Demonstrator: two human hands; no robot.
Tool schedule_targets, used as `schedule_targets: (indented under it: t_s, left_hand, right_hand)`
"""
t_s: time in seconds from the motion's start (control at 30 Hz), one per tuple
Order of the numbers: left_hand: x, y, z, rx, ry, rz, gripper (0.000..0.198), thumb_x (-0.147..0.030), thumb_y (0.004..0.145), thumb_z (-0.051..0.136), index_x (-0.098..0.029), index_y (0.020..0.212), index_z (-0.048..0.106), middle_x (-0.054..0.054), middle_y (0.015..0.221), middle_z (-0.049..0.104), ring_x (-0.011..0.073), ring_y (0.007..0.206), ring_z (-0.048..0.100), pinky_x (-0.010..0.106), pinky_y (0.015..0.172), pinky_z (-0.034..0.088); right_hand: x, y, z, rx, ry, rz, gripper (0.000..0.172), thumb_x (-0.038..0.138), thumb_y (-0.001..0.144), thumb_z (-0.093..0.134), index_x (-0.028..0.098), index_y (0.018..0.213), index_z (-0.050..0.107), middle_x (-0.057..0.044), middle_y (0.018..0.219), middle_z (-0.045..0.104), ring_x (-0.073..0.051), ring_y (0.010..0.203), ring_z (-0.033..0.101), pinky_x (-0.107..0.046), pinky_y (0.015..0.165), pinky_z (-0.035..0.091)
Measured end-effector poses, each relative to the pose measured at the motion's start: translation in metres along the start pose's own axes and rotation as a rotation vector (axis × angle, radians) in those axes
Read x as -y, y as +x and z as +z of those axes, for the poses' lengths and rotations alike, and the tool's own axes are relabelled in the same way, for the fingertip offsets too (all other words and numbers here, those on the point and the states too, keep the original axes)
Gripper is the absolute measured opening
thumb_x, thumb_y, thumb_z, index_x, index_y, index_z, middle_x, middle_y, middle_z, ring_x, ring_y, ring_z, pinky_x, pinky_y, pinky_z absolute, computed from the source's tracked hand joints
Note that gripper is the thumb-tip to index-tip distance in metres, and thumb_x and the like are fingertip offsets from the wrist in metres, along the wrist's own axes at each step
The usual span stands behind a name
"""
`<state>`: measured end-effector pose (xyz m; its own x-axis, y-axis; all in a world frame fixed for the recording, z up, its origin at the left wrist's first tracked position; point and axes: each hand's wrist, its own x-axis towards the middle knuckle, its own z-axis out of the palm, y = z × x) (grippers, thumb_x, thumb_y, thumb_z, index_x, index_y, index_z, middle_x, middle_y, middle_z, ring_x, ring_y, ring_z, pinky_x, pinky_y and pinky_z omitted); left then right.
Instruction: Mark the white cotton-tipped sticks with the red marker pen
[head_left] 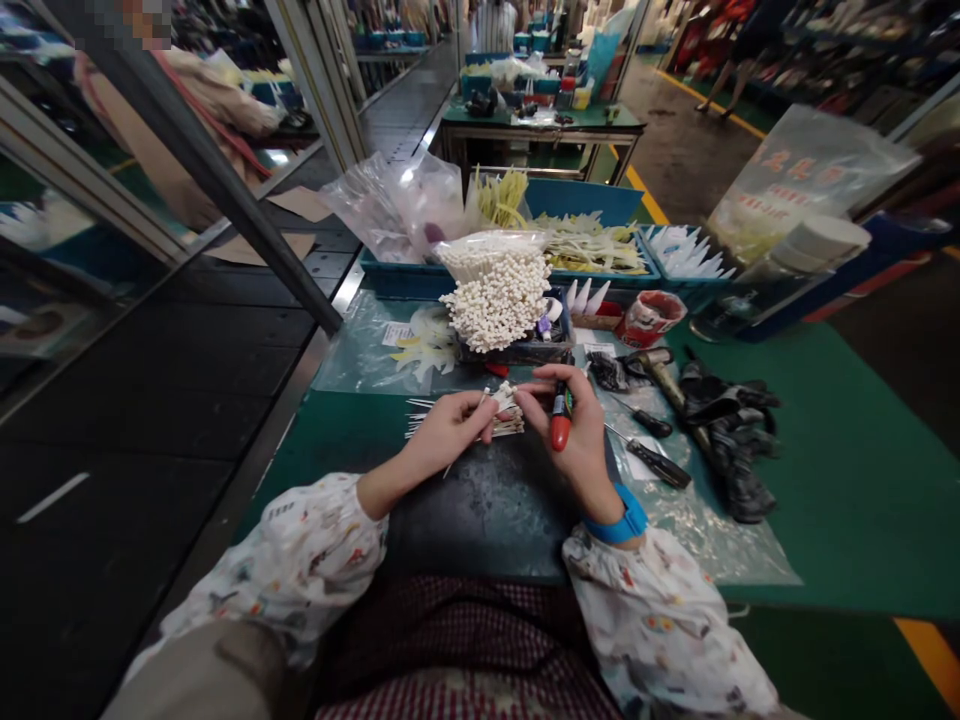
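In my left hand [446, 432], closed fingers grip a small cluster of thin white-tipped sticks [507, 392] over the dark mat [487, 510]. My right hand [583, 450] is curled round a dark tube with a red cap [561, 418], its kind not clear. The thumb and index finger of that hand reach to the cluster's white tips. More loose sticks [418, 416] lie on the table just behind the hands. Straight ahead stands a big bagged bundle of white-tipped sticks [499, 300].
Screwdrivers [660, 462] and black gloves [739, 430] lie to the right on clear plastic. Behind are a red cup [651, 318], blue trays [592, 200] of pale yellow strips and a large jar [780, 270]. A metal post [247, 190] slants at left, where another person's sleeve [217, 95] shows.
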<state>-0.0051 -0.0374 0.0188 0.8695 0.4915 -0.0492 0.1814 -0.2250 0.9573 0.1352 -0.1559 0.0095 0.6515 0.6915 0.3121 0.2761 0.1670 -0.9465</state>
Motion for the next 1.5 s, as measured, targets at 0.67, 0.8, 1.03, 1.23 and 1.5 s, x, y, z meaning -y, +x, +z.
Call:
schedule_targets:
  t_s: [0.67, 0.8, 1.03, 1.23, 1.5]
  left_hand:
    - [-0.0062, -0.0034, -0.0018, -0.102, 0.046, 0.066, 0.041, -0.045, 0.099, 0.049, -0.019, 0.07, 0.059, -0.002, 0.063, 0.056, 0.0132, 0.064, 0.052, 0.027, 0.068, 0.04]
    - [-0.006, -0.0032, -0.0027, -0.098, 0.043, 0.072, 0.038, -0.044, 0.099, 0.049, -0.018, 0.075, 0.063, -0.002, 0.063, 0.056, 0.0129, 0.064, 0.052, 0.027, 0.067, 0.039]
    - [-0.0045, -0.0027, -0.0019, -0.112, 0.092, 0.074, 0.041, -0.044, 0.099, 0.049, -0.018, 0.07, 0.06, -0.002, 0.063, 0.057, 0.0126, 0.063, 0.051, 0.027, 0.065, 0.037]
    - [-0.004, -0.003, 0.0005, -0.083, 0.131, 0.074, 0.042, -0.044, 0.1, 0.048, -0.017, 0.071, 0.063, -0.001, 0.065, 0.062, 0.0135, 0.064, 0.055, 0.027, 0.065, 0.038]
    - [-0.0056, -0.0046, -0.0002, -0.091, 0.157, 0.11, 0.044, -0.04, 0.1, 0.049, -0.017, 0.063, 0.059, -0.002, 0.061, 0.058, 0.0113, 0.06, 0.05, 0.026, 0.063, 0.035]
  right_hand:
    - [0.0064, -0.0001, 0.0002, 0.044, 0.133, 0.106, 0.032, 0.037, 0.085, 0.077, 0.026, 0.108, 0.058, -0.001, 0.091, 0.079, -0.018, 0.08, 0.076, -0.034, 0.076, 0.061]
    - [0.0063, -0.0006, -0.0001, 0.056, 0.171, 0.126, 0.035, 0.036, 0.085, 0.078, 0.027, 0.111, 0.057, -0.002, 0.098, 0.081, -0.02, 0.087, 0.078, -0.038, 0.082, 0.063]
    - [0.0031, -0.0006, 0.0013, 0.04, 0.123, 0.095, 0.033, 0.034, 0.083, 0.078, 0.026, 0.106, 0.055, 0.001, 0.087, 0.078, -0.016, 0.076, 0.075, -0.033, 0.074, 0.062]
    - [0.0017, 0.0001, 0.0043, 0.04, 0.128, 0.123, 0.034, 0.033, 0.081, 0.078, 0.026, 0.105, 0.055, 0.003, 0.081, 0.075, -0.014, 0.07, 0.072, -0.03, 0.072, 0.06]
    - [0.0053, -0.0007, 0.0045, 0.052, 0.226, 0.194, 0.04, 0.036, 0.078, 0.082, 0.026, 0.102, 0.052, 0.003, 0.082, 0.075, -0.016, 0.069, 0.075, -0.029, 0.066, 0.061]
